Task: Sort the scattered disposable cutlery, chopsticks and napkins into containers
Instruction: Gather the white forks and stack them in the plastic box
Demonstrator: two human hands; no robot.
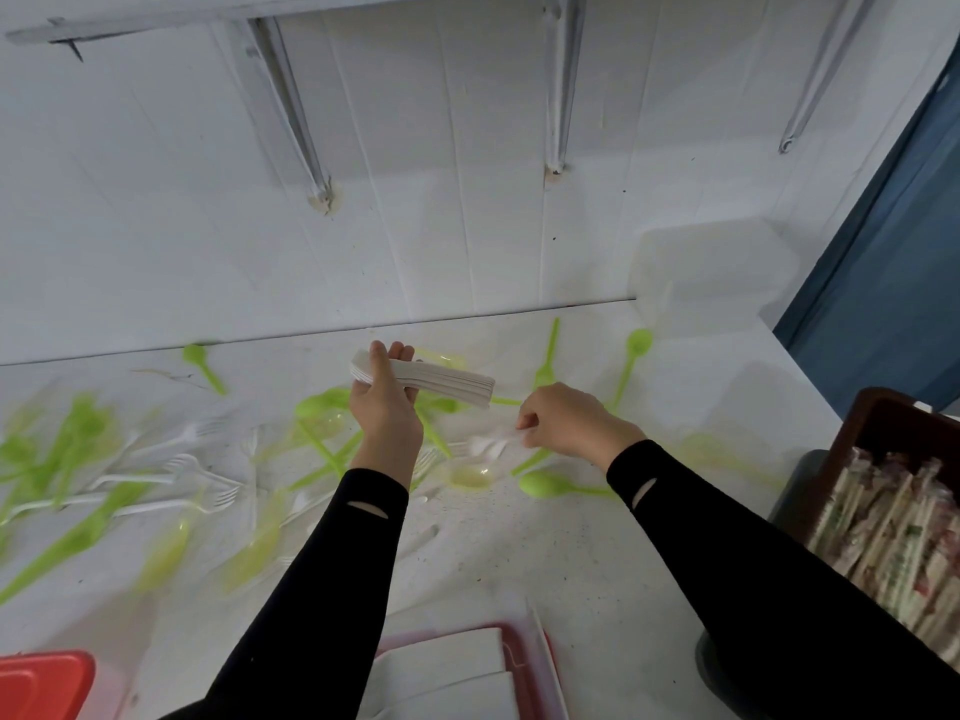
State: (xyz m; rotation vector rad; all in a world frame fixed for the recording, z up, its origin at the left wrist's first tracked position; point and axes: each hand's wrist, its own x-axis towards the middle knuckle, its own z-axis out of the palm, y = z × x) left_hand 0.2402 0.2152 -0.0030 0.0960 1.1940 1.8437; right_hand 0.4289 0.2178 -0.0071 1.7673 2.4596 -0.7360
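The left hand (387, 402) is raised above the table (519, 553), its fingers and thumb curled round one end of a stack of white cutlery (447, 384). The stack lies roughly level and points to the right, with its far end close to the right hand (566, 420) but not touching it. The right hand is lower, just above the tabletop, with fingertips pinching a white piece of cutlery (493, 441) that is too blurred to name as a fork or a spoon. Below that piece lies a clear yellowish spoon (470, 475), and just right of it a green spoon (550, 484) lies flat under the right wrist. Behind the hands lie a green fork (548, 356) and another green spoon (631, 363), both pointing toward the wall. To the left the table is strewn with green cutlery and white forks (176, 475), many overlapping. A lone green spoon (202, 363) lies by the wall at the back left. A dark crate (883, 423) at the right edge is packed with wrapped chopsticks (893, 532). At the near edge, between the two black sleeves, a red-rimmed tray (519, 636) holds white napkins (441, 662). A red lid (41, 683) shows in the bottom left corner. A clear tub (711, 272) stands at the back right, against the wall.
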